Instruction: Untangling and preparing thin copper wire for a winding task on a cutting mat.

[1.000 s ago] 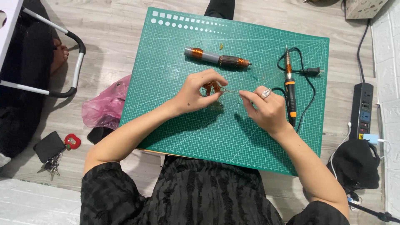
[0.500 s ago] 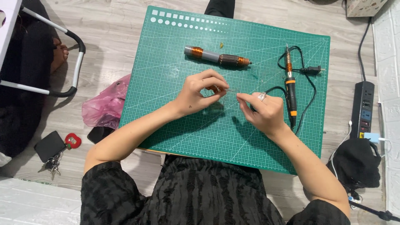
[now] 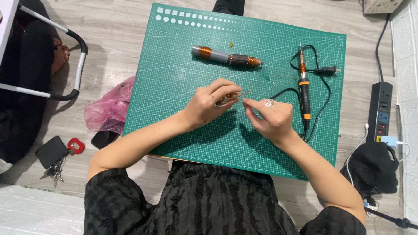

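Over the middle of a green cutting mat [image 3: 183,69], my left hand [image 3: 212,105] pinches a small coppery metal part [image 3: 229,99] with thin wires sticking out to the right. My right hand [image 3: 270,117], a ring on one finger, has its fingertips closed at the wire ends, touching the same part. A motor rotor [image 3: 226,57] with copper windings and a grey middle lies on the mat beyond my hands. A black and orange soldering iron [image 3: 303,85] lies to the right of my right hand, its black cord looped beside it.
A tiny brass bit [image 3: 231,44] lies near the rotor. A pink plastic bag [image 3: 109,106], a dark wallet with keys [image 3: 54,152] and a black phone sit on the wooden floor at left. A power strip [image 3: 381,114] and black cloth [image 3: 372,167] are at right.
My right hand has moved left toward my left hand and now meets the small part's wires. My left hand has stayed in place.
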